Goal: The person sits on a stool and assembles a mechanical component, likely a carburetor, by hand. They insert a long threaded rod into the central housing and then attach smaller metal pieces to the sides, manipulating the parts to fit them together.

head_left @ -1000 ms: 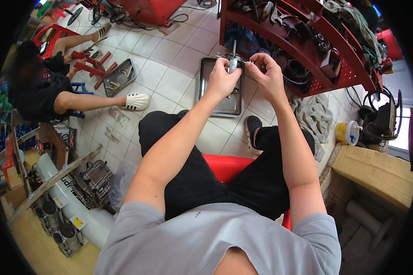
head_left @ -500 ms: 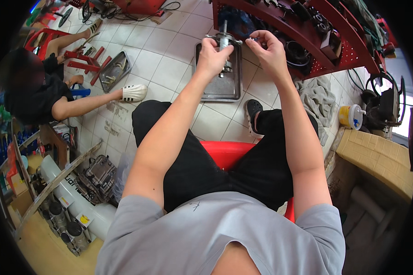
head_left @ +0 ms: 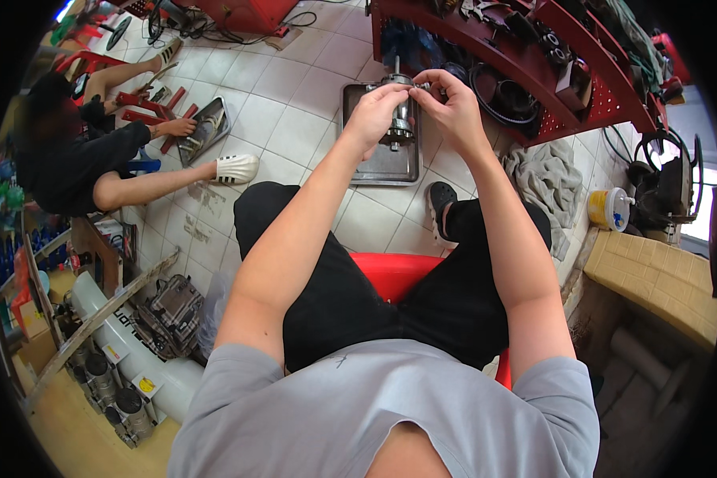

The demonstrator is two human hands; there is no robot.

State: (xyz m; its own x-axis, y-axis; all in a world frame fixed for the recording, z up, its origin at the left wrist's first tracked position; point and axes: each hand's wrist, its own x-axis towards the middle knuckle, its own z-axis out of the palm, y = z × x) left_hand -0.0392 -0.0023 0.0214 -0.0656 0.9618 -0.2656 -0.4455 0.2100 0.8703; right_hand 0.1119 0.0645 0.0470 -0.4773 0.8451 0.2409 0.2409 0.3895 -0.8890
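- Both forearms reach up toward 12 o'clock.
- The left hand (head_left: 377, 117) holds a cylindrical metal part (head_left: 401, 119), just past 12 o'clock, above a tray (head_left: 381, 172).
- The right hand (head_left: 451, 103) is narrowed at the part's 1 o'clock side; I cannot tell whether it grips anything.
- Half a second ago, the right hand stood apart from the part.
- At 10 o'clock, a co-worker's hand (head_left: 180, 127) now reaches over another tray (head_left: 225, 126).

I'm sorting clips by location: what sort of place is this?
Probably a repair workshop: a red rack holds dark mechanical parts, and a cylindrical metal assembly is held above a metal tray on the tiled floor.
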